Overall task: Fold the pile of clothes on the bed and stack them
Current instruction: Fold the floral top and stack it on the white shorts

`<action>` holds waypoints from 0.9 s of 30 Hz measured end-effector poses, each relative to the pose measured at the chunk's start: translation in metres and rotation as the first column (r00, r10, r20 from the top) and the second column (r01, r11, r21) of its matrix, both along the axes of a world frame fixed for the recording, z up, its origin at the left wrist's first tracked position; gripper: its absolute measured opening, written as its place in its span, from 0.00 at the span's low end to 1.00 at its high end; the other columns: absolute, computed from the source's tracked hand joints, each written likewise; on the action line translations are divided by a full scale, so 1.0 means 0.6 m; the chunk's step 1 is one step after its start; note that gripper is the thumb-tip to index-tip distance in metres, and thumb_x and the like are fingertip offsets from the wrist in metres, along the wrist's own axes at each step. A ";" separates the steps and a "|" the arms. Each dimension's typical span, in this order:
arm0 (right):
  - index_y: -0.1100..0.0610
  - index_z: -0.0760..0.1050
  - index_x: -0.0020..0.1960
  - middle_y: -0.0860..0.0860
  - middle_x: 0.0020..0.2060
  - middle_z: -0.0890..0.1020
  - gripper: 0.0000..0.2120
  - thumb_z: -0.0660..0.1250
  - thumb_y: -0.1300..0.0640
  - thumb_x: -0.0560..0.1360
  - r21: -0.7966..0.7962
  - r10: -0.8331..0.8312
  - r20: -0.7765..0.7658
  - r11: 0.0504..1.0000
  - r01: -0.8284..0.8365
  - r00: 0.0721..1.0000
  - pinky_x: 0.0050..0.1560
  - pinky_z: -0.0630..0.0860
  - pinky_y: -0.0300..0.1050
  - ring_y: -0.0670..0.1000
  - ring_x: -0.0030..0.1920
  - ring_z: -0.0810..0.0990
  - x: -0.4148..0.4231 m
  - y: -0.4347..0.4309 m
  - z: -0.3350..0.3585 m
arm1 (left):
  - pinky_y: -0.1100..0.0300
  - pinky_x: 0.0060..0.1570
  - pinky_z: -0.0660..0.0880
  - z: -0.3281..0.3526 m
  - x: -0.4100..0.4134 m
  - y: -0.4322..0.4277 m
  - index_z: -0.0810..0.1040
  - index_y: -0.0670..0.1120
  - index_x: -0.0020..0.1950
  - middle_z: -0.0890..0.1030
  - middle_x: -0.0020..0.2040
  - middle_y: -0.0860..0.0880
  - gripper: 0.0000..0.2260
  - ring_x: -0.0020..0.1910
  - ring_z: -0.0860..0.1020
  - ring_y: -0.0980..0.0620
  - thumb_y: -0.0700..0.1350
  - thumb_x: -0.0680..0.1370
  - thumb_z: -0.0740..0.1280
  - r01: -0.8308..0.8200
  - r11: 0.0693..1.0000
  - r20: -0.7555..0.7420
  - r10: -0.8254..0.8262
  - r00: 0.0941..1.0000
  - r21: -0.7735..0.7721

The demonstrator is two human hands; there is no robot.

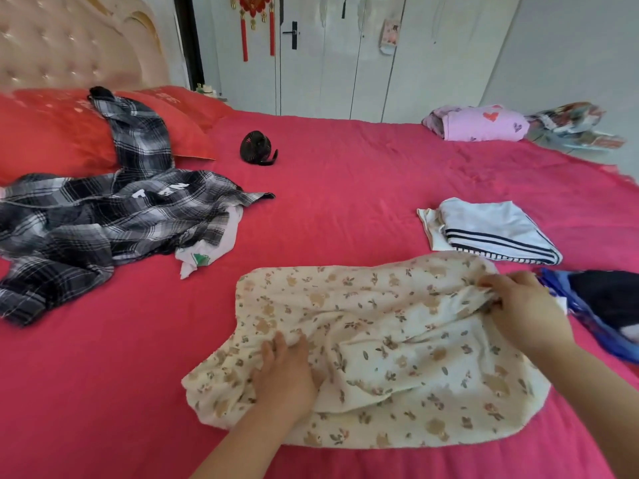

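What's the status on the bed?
Both hands' grip on floral garment: left hand, right hand. Half folded. Plaid shirt unfolded. Nothing blocking.

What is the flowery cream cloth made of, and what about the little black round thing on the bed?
The cream floral-print garment looks like soft, matte woven or knit cotton: it bunches into loose wrinkles where the left hand and right hand grip it. The small round black fan seems to be hard plastic, with a rigid slatted grille, though it is too small to be sure.

My left fingertips (276, 344) are hidden under a floral garment (380, 340) fold; beside it, the frame edge crops a blue garment (601, 305).
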State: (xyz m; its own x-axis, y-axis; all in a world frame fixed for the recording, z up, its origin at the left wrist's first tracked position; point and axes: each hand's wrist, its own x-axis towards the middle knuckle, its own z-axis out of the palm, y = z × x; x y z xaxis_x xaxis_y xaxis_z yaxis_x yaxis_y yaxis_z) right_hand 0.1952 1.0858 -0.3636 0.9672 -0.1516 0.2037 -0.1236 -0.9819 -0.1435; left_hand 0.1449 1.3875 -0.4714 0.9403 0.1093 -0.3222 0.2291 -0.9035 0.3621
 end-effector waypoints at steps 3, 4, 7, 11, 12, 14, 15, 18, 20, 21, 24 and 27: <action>0.46 0.62 0.72 0.55 0.72 0.61 0.28 0.65 0.52 0.74 -0.120 -0.009 -0.471 0.991 -0.054 0.882 0.67 0.68 0.54 0.59 0.70 0.64 -0.019 -0.006 -0.043 | 0.39 0.70 0.52 0.008 -0.002 -0.015 0.46 0.56 0.76 0.40 0.77 0.47 0.32 0.75 0.40 0.42 0.60 0.77 0.58 0.035 0.998 -0.024 -0.034 0.999 0.053; 0.45 0.61 0.72 0.52 0.73 0.60 0.28 0.64 0.50 0.74 -0.120 -0.005 -0.476 0.991 -0.060 0.879 0.68 0.66 0.55 0.58 0.72 0.61 -0.023 -0.002 -0.056 | 0.39 0.70 0.52 0.013 0.000 -0.014 0.47 0.55 0.76 0.41 0.77 0.47 0.32 0.75 0.41 0.41 0.60 0.77 0.58 0.034 0.995 -0.004 -0.033 0.999 0.091; 0.45 0.64 0.70 0.50 0.71 0.63 0.23 0.61 0.52 0.76 -0.077 0.019 -0.272 0.996 -0.042 0.962 0.64 0.69 0.54 0.55 0.70 0.63 -0.028 0.036 -0.079 | 0.41 0.72 0.51 0.034 0.017 0.001 0.49 0.53 0.76 0.42 0.77 0.46 0.28 0.75 0.41 0.42 0.57 0.79 0.56 0.032 0.986 0.112 -0.051 0.992 0.166; 0.45 0.63 0.71 0.48 0.71 0.66 0.21 0.58 0.50 0.78 0.050 0.337 -0.095 0.941 -0.333 0.937 0.70 0.64 0.50 0.51 0.70 0.65 -0.023 0.115 -0.109 | 0.47 0.73 0.53 0.055 0.050 0.030 0.52 0.50 0.76 0.47 0.77 0.47 0.26 0.76 0.45 0.44 0.56 0.80 0.54 0.069 0.982 0.187 -0.102 0.977 0.176; 0.44 0.61 0.72 0.48 0.72 0.65 0.21 0.56 0.50 0.79 0.069 0.367 -0.113 0.930 -0.362 0.923 0.71 0.62 0.51 0.51 0.71 0.64 -0.019 0.128 -0.115 | 0.48 0.73 0.54 0.058 0.058 0.038 0.52 0.50 0.76 0.48 0.77 0.47 0.26 0.76 0.46 0.45 0.56 0.80 0.54 0.077 0.981 0.187 -0.111 0.976 0.179; 0.46 0.60 0.72 0.50 0.71 0.66 0.21 0.54 0.51 0.80 0.128 0.367 -0.262 0.930 -0.345 0.893 0.71 0.61 0.52 0.52 0.71 0.64 -0.006 0.135 -0.129 | 0.49 0.71 0.58 0.061 0.074 0.053 0.53 0.49 0.76 0.51 0.77 0.47 0.26 0.75 0.49 0.45 0.54 0.80 0.55 0.080 0.979 0.153 -0.109 0.982 0.189; 0.48 0.62 0.72 0.51 0.70 0.68 0.20 0.54 0.53 0.80 0.129 0.363 -0.393 0.931 -0.340 0.845 0.70 0.63 0.52 0.53 0.70 0.66 0.001 0.134 -0.132 | 0.49 0.69 0.61 0.061 0.081 0.062 0.55 0.49 0.75 0.55 0.75 0.46 0.24 0.74 0.53 0.45 0.52 0.80 0.55 0.081 0.979 0.120 -0.105 0.987 0.188; 0.53 0.69 0.67 0.51 0.64 0.75 0.17 0.53 0.57 0.80 0.089 0.365 -0.522 0.922 -0.376 0.771 0.63 0.70 0.44 0.51 0.61 0.75 0.035 0.131 -0.128 | 0.50 0.57 0.72 0.070 0.106 0.082 0.69 0.48 0.64 0.72 0.64 0.47 0.14 0.61 0.71 0.46 0.48 0.80 0.54 0.070 0.982 0.051 -0.080 0.995 0.175; 0.52 0.73 0.63 0.50 0.59 0.79 0.15 0.56 0.53 0.80 0.124 0.303 -0.396 0.953 -0.276 0.867 0.56 0.74 0.42 0.49 0.55 0.78 0.069 0.131 -0.113 | 0.51 0.55 0.72 0.077 0.131 0.092 0.72 0.48 0.61 0.73 0.61 0.48 0.12 0.59 0.71 0.46 0.47 0.80 0.55 0.029 0.981 0.122 -0.054 0.991 0.193; 0.51 0.72 0.64 0.50 0.59 0.79 0.15 0.56 0.52 0.79 0.134 0.277 -0.337 0.960 -0.246 0.900 0.56 0.75 0.42 0.50 0.55 0.78 0.089 0.133 -0.109 | 0.50 0.57 0.72 0.078 0.145 0.097 0.71 0.48 0.63 0.71 0.64 0.47 0.13 0.62 0.69 0.46 0.47 0.80 0.55 0.011 0.979 0.177 -0.048 0.983 0.204; 0.50 0.69 0.67 0.51 0.63 0.75 0.17 0.58 0.54 0.79 0.130 0.311 -0.299 0.950 -0.284 0.902 0.59 0.73 0.44 0.51 0.61 0.75 0.145 0.152 -0.106 | 0.49 0.62 0.67 0.072 0.190 0.106 0.66 0.50 0.71 0.63 0.71 0.48 0.17 0.70 0.60 0.45 0.47 0.81 0.55 -0.034 0.982 0.275 -0.018 0.961 0.184; 0.52 0.68 0.69 0.52 0.67 0.71 0.18 0.56 0.59 0.79 0.105 0.375 -0.292 0.927 -0.360 0.880 0.64 0.70 0.45 0.52 0.65 0.71 0.199 0.180 -0.119 | 0.46 0.67 0.61 0.053 0.232 0.114 0.58 0.52 0.75 0.59 0.74 0.47 0.21 0.73 0.56 0.44 0.48 0.82 0.54 -0.006 0.980 0.231 -0.041 0.972 0.201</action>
State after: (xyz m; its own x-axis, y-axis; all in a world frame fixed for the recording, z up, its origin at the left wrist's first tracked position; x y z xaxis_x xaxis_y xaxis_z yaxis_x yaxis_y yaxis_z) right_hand 0.3146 1.1935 -0.4348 0.9688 0.2246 -0.1046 0.2001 -0.9583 -0.2039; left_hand 0.2839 1.4559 -0.4397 0.9889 0.1320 -0.0676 0.1437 -0.9658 0.2159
